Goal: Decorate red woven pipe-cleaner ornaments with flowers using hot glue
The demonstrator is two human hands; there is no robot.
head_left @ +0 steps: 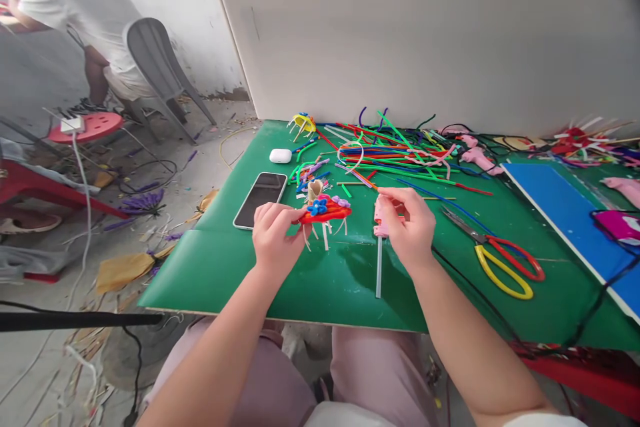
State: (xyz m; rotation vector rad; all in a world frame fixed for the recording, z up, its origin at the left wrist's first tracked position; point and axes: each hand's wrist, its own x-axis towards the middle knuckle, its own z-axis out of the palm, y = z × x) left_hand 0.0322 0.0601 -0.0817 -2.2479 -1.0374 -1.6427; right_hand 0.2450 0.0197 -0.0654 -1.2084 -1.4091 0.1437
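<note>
Above the front part of the green tabletop, my left hand (276, 232) pinches the edge of a red pipe-cleaner craft piece (334, 213). Blue and lilac flowers sit on its top, a beige rolled piece stands behind them, and pale strips hang below. My right hand (414, 221) is closed around a small pink glue gun (380, 213), with a clear glue stick (379, 273) pointing down out of it toward me. The gun and the red piece are a short gap apart. Scissors (486, 238) with red and yellow handles lie partly open to the right of my right hand.
Colourful pipe cleaners (400, 155) are heaped at the back. A phone (261, 200), a white earbud case (281, 156) and a yellow craft piece (303, 124) lie left. A blue board (565, 220) and black cables are on the right. Another person (80, 13) sits far left.
</note>
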